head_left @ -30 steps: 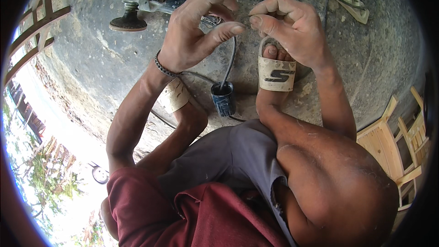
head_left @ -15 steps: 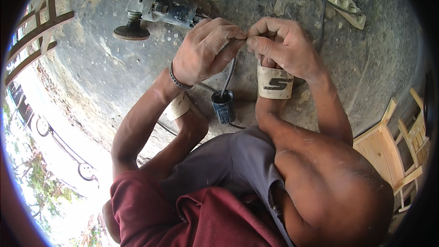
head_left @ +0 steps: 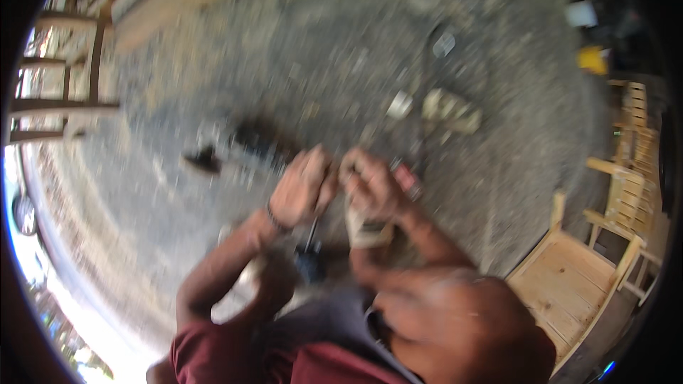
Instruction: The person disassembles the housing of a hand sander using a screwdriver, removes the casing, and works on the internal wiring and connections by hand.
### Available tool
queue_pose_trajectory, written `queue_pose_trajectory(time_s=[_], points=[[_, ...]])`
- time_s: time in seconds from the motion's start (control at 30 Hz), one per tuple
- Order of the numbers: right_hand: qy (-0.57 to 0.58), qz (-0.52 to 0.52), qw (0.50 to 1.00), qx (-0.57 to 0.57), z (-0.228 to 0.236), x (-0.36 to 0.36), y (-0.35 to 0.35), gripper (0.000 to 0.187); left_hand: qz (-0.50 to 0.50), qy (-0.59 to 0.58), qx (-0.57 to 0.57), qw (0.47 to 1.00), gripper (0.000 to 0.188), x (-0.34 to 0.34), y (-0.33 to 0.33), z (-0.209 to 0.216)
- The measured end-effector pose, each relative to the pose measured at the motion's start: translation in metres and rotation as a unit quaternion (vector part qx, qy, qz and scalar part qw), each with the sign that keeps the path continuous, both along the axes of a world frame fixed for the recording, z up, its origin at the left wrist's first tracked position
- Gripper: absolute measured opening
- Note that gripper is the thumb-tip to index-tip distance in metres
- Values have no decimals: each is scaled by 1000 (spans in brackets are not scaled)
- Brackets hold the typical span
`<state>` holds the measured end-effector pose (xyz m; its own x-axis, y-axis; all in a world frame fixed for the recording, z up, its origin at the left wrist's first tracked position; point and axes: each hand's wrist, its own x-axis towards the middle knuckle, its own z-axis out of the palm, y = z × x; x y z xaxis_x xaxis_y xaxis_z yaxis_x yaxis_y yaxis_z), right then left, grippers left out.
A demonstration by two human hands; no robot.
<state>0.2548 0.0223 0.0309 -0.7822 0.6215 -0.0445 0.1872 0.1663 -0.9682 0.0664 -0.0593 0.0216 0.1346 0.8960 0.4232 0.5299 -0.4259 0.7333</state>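
Note:
My left hand (head_left: pixel 302 188) and my right hand (head_left: pixel 373 183) are close together above my feet, fingers bent and pinched. A grey cable (head_left: pixel 311 232) rises from a dark blue cylindrical housing (head_left: pixel 309 262) into my left hand's fingers. Whatever sits between my right fingertips is hidden by blur. Beyond my left hand, a grey and dark angle grinder (head_left: pixel 260 146) lies on its side, its round disc (head_left: pixel 203 160) toward the left.
A white plug (head_left: pixel 400 104) and a pale socket strip (head_left: pixel 452 110) lie ahead on the grey floor (head_left: pixel 313 50). Beside my right wrist is a red item (head_left: pixel 407 178). Wooden chairs (head_left: pixel 569 288) stand at right; a dark wooden frame (head_left: pixel 96 64) is at far left.
The view has shifted and blurred, showing more floor ahead and more chairs at right. My hands remain pinched close together, with a small gap now visible between them.

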Motion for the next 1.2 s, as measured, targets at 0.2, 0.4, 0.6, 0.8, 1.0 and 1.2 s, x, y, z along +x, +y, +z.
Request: queue_pose_trajectory(time_s=[0.2,0.4,0.6,0.8,1.0,1.2], points=[[40,-109,993,18,-13,5,27,10,43,-145,-77,985,11,21,45,-13],[-4,-156,966,204,45,23,48,23,16,-258,-217,941,20,22,83,37],[-30,-170,958,231,72,25,50,18,-40,-245,-185,951,26,18,91,40],[-91,-166,957,222,85,19,50,16,12,-245,-145,959,28,17,77,61],[-10,-177,966,190,91,0,33,11,39,-284,-106,952,25,24,70,53],[35,-164,983,80,73,-5,30,10,60,-317,-110,940,22,24,56,50]])
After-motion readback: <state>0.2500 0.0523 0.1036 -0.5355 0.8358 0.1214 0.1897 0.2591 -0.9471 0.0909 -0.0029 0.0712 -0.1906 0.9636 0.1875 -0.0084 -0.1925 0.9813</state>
